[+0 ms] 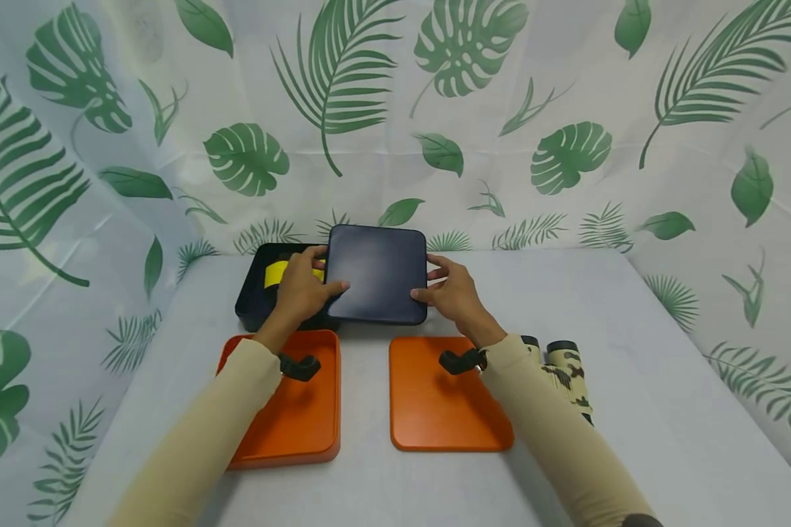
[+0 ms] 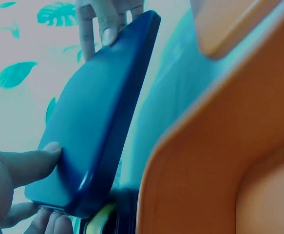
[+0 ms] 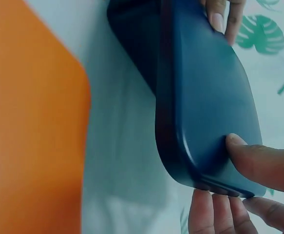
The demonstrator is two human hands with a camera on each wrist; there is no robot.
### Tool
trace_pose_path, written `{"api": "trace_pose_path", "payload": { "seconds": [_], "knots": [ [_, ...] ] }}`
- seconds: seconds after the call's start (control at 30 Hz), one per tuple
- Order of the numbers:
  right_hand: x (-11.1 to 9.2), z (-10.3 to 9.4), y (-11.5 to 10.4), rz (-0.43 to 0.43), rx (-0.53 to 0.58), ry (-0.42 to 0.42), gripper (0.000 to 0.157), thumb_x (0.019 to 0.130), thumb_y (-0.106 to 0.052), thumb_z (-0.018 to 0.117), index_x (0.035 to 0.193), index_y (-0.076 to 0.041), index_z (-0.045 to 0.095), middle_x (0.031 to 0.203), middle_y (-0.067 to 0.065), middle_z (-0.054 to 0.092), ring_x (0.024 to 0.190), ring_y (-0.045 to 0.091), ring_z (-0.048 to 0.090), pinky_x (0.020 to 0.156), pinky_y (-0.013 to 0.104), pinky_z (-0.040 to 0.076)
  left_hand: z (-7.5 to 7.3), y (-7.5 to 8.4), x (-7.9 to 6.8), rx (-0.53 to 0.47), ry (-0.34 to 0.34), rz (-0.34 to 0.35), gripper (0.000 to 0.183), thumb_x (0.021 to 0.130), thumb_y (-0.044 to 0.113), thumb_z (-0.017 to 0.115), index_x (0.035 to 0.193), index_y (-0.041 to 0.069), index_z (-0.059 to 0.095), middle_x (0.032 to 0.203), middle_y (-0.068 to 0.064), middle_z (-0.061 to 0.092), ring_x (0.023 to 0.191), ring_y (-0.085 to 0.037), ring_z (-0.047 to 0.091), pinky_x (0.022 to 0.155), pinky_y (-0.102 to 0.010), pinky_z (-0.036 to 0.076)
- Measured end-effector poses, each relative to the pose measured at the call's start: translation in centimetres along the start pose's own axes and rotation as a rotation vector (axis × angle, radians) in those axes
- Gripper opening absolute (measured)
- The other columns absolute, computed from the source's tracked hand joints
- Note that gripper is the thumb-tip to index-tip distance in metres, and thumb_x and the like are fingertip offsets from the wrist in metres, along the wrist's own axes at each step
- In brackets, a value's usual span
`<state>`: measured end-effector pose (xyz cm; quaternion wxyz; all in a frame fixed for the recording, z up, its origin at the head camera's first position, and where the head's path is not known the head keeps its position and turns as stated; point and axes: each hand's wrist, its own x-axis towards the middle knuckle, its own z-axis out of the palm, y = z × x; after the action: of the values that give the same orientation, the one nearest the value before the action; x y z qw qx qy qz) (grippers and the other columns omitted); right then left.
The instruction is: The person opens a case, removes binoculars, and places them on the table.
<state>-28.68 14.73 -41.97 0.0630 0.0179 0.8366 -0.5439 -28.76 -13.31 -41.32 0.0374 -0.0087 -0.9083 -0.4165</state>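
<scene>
A dark navy lid (image 1: 377,274) with rounded corners is held up between both hands. My left hand (image 1: 299,287) grips its left edge, thumb on the top face and fingers beneath. At the opposite edge my right hand (image 1: 458,293) pinches it the same way, as the right wrist view also shows. Behind the left hand stands a black box (image 1: 253,300), partly covered by the lid and hand. Inside that box lies something with a yellow band (image 1: 275,274); the rest of it is hidden.
An orange box (image 1: 303,410) without its cover stands below the left forearm. The flat orange lid (image 1: 435,410) lies to its right, under the right forearm. Camouflage binoculars (image 1: 570,373) rest farther right, partly behind the sleeve. A leaf-patterned cloth (image 1: 488,190) hangs behind the white table.
</scene>
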Motion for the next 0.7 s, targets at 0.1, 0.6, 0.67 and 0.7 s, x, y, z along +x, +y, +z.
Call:
{"api": "trace_pose_path", "payload": {
  "seconds": [0.1, 0.6, 0.67, 0.7],
  "knots": [
    [-0.1, -1.3, 0.5, 0.017, -0.016, 0.013, 0.088, 0.091, -0.007, 0.084, 0.166, -0.021, 0.040, 0.140, 0.017, 0.056, 0.113, 0.031, 0.064, 0.093, 0.039, 0.064, 1.3, 0.9, 0.3, 0.041, -0.003, 0.004, 0.085, 0.091, 0.035, 0.087, 0.161, 0.013, 0.045, 0.135, -0.018, 0.057, 0.117, -0.035, 0.059, 0.100, -0.049, 0.053],
    [-0.1, -5.3, 2.9, 0.052, -0.105, 0.054, 0.086, 0.095, -0.008, 0.080, 0.168, -0.018, 0.035, 0.146, 0.021, 0.055, 0.115, 0.035, 0.066, 0.095, 0.041, 0.062, 6.3, 3.9, 1.8, 0.122, -0.050, 0.014, 0.085, 0.091, 0.039, 0.087, 0.160, 0.015, 0.045, 0.138, -0.016, 0.057, 0.118, -0.033, 0.064, 0.099, -0.049, 0.055],
    [-0.1, -5.5, 3.0, 0.063, -0.111, 0.064, 0.086, 0.095, -0.009, 0.080, 0.168, -0.018, 0.035, 0.147, 0.021, 0.055, 0.114, 0.035, 0.067, 0.095, 0.042, 0.061, 6.8, 4.1, 1.9, 0.126, -0.053, 0.010, 0.084, 0.091, 0.039, 0.086, 0.160, 0.015, 0.045, 0.138, -0.016, 0.057, 0.119, -0.033, 0.064, 0.100, -0.049, 0.055],
    [0.0, -5.6, 3.1, 0.069, -0.116, 0.069, 0.086, 0.095, -0.009, 0.080, 0.168, -0.018, 0.035, 0.147, 0.021, 0.055, 0.113, 0.035, 0.068, 0.096, 0.042, 0.061, 7.0, 4.1, 1.9, 0.131, -0.056, 0.009, 0.084, 0.091, 0.039, 0.086, 0.160, 0.014, 0.045, 0.139, -0.016, 0.058, 0.120, -0.033, 0.064, 0.100, -0.050, 0.055]
  ]
}}
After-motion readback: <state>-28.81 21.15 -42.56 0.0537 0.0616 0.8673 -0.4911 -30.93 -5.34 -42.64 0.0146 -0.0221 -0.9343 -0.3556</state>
